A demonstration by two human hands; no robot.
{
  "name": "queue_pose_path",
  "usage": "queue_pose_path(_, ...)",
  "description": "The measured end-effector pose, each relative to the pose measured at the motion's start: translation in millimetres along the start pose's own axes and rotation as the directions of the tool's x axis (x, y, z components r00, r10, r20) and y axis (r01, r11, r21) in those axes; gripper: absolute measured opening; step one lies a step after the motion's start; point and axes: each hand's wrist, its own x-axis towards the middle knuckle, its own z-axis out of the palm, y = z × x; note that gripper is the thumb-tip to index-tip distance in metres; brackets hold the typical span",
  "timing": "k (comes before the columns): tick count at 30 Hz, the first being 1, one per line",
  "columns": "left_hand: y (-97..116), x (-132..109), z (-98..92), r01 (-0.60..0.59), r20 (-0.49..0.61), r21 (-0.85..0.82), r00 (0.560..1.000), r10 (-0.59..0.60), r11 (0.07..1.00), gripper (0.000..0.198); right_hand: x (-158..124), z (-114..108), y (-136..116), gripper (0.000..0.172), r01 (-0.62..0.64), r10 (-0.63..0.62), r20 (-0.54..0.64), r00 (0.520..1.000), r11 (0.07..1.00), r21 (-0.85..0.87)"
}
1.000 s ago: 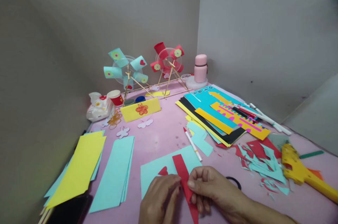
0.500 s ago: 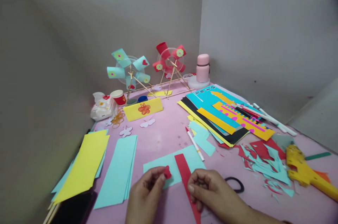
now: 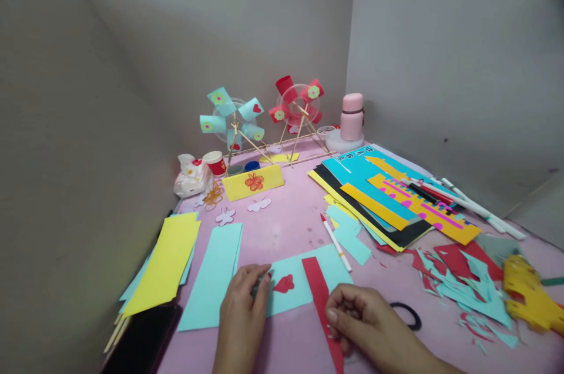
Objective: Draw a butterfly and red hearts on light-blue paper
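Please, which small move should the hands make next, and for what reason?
Probably the right hand should lift the long red paper strip from the light-blue paper sheet: its fingers are at the strip's edge, and the red paper heart lies apart from it.

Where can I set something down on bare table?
Best: the pink tabletop between the butterfly cutout, light-blue sheet and red-tipped marker. Smaller: between the left hand and red strip, nearer than that sheet. Crowded: right side, with paper scraps, yellow glue gun and stacked sheets under pens.
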Motion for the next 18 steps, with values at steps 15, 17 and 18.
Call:
queue_pose_path(15,7,-3,15.5,-0.202,0.11,0.131,0.976,0.188,0.971,0.019,-11,-52,-31,0.017,0.102,-0.09,0.067,0.994,0.472,-0.875)
queue_pose_path(17,6,-4,16.3,-0.21,0.114,0.144,0.974,0.195,0.967,0.021,-14,-55,-33,0.019,0.123,-0.042,0.116,0.992,0.389,-0.913)
queue_pose_path(18,6,-4,16.5,-0.212,0.116,0.153,0.974,0.196,0.965,0.021,-15,-56,-33,0.018,0.133,-0.011,0.139,0.99,0.358,-0.924)
